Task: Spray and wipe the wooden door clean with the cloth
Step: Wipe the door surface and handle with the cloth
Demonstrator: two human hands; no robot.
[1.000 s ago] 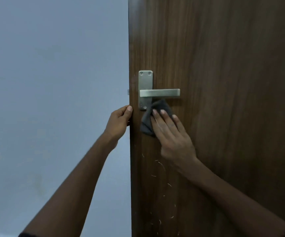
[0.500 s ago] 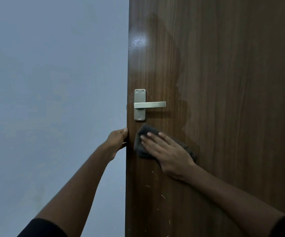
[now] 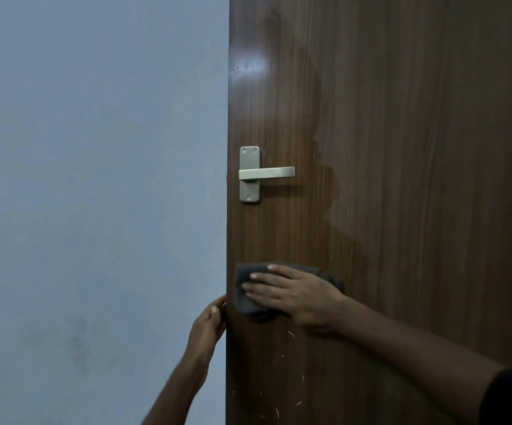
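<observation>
The dark brown wooden door (image 3: 386, 148) fills the right half of the view, its left edge free. A dark grey cloth (image 3: 244, 294) lies flat against the door well below the handle, near the edge. My right hand (image 3: 294, 294) presses on the cloth with fingers spread, pointing left. My left hand (image 3: 208, 323) grips the door's edge just below and left of the cloth. A damp, glossy patch shows on the wood around and above the handle. No spray bottle is in view.
A silver lever handle (image 3: 264, 173) on a metal plate sits near the door's edge. Small pale scratch marks (image 3: 291, 335) dot the wood below the cloth. A plain blue-grey wall (image 3: 95, 179) takes up the left half.
My right hand has slid the cloth down the door, from just under the handle to well below it. My left hand has moved down the door edge too.
</observation>
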